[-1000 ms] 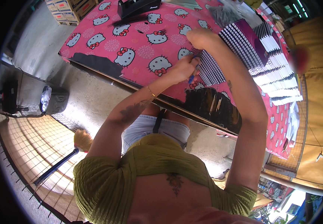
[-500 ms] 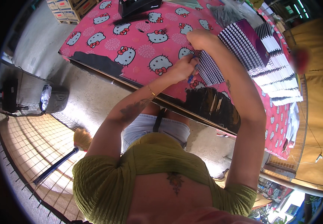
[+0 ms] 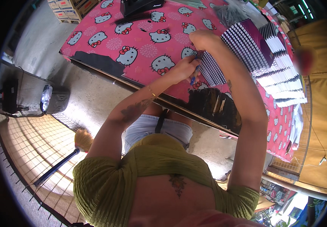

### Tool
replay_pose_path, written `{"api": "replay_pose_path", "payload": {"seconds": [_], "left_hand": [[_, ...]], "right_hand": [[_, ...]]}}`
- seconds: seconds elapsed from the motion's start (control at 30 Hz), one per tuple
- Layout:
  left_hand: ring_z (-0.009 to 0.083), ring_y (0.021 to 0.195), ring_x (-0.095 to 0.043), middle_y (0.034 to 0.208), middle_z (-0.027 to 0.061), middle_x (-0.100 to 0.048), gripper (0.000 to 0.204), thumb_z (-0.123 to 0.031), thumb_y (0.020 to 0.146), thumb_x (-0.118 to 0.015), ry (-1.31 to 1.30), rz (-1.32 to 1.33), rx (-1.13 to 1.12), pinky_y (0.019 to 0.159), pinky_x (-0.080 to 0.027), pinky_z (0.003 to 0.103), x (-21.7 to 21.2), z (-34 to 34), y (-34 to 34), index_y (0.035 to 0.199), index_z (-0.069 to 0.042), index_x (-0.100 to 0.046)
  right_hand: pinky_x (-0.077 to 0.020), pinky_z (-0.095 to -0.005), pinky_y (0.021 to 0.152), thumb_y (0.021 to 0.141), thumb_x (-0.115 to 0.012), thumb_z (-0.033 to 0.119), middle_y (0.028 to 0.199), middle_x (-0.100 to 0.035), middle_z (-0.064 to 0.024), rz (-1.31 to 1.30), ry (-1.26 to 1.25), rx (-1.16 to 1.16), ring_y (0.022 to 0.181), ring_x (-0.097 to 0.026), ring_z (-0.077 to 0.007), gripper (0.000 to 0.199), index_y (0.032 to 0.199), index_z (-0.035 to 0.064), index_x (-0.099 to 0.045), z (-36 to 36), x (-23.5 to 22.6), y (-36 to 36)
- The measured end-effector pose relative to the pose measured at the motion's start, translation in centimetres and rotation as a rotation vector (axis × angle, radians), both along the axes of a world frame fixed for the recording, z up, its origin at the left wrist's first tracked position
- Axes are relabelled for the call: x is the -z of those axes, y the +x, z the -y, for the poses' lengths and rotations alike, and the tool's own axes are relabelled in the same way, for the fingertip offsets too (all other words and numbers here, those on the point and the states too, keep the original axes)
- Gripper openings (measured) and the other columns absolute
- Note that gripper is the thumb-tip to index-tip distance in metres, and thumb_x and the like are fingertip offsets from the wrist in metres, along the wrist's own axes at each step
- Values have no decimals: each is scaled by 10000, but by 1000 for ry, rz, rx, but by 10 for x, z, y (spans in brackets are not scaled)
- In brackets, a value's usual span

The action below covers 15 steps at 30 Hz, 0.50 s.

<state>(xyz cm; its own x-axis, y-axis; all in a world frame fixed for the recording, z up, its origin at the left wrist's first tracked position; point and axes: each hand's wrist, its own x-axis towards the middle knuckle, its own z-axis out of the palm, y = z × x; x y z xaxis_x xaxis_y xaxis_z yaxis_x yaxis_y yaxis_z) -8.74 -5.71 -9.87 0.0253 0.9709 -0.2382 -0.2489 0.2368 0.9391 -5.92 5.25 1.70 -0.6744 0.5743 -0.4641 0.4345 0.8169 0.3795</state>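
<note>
Notebooks (image 3: 212,71) lie right of left hand (image 3: 187,69), closed on blue tool (image 3: 193,80); right hand (image 3: 204,39), farther (grip cannot be determined).

table cover (image 3: 139,68): smooth printed sheet, plastic-looking, slight sheen; torn patch (image 3: 212,109): dark, matt, ragged. spiral-bound notebooks (image 3: 261,43): smooth cover, low gloss; adjacent page stacks (image 3: 279,73): matt white paper. blue hand tool (image 3: 193,80): plastic-looking. tape dispenser (image 3: 133,8): smooth black plastic. floor (image 3: 84,77): matt concrete. broom head (image 3: 83,140): coarse straw-like fibre. blouse (image 3: 171,160): ribbed, matt cloth.
</note>
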Motion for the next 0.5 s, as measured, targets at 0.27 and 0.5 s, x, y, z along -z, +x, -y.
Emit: {"api": "replay_pose_path", "payload": {"seconds": [0.27, 0.5], "left_hand": [[197, 700, -693, 885, 99, -658, 325, -297, 984, -451, -8, 14, 3, 512, -544, 305, -3, 4, 2, 1134, -13, -504], [189, 644, -674, 828, 101, -638, 314, -288, 992, -434, 32, -10, -34, 471, -526, 286, 5, 0, 6, 1122, -11, -505]], "right_hand": [[-566, -420, 799, 783, -681, 17, 1136, -684, -160, -25, -3, -27, 1016, -683, -300, 309, 1091, 26, -697, -12, 10, 4], [-565, -420, 803, 798, -656, 24, 1103, -696, -154, -76, 24, -43, 999, -686, -308, 280, 1074, 28, -700, -7, 7, 2]]}}
